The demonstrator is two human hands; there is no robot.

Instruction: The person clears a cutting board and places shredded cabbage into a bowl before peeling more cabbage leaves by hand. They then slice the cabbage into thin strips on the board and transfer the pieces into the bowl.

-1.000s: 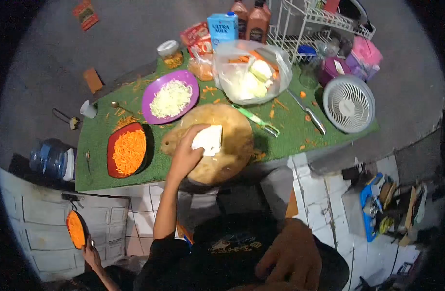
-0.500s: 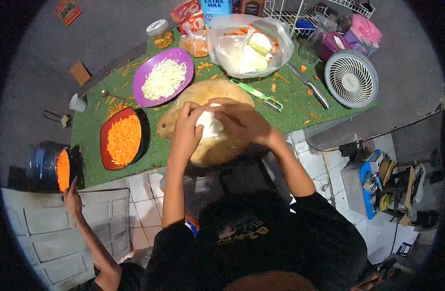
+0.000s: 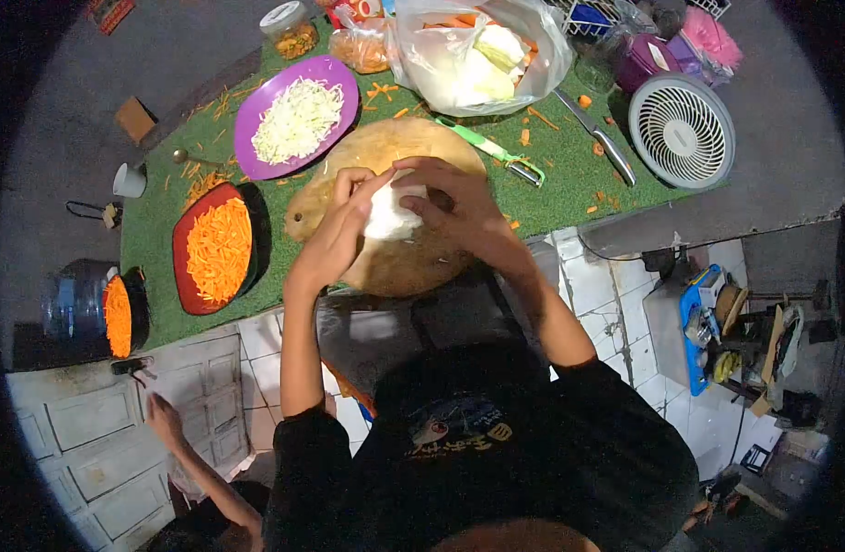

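Note:
Both of my hands meet around a white piece of food over the round wooden cutting board. My left hand holds its left side with curved fingers. From the right, my right hand wraps over its top and side, fingers bent. Their grip partly covers the piece. To the upper left is a purple plate of pale shreds. A red bowl of orange shreds stands left of the board. A green-handled peeler lies right of the board, with a knife farther right.
A plastic bag of vegetables stands behind the board, a grey-and-white strainer basket at the right. Jar, spoon and white cup lie left. A co-worker's hand is at lower left, near another container of orange shreds.
The view has shifted, so the table sits slightly higher and farther left. My hands still hold the white piece. The co-worker's hand has moved down, away from the orange shreds.

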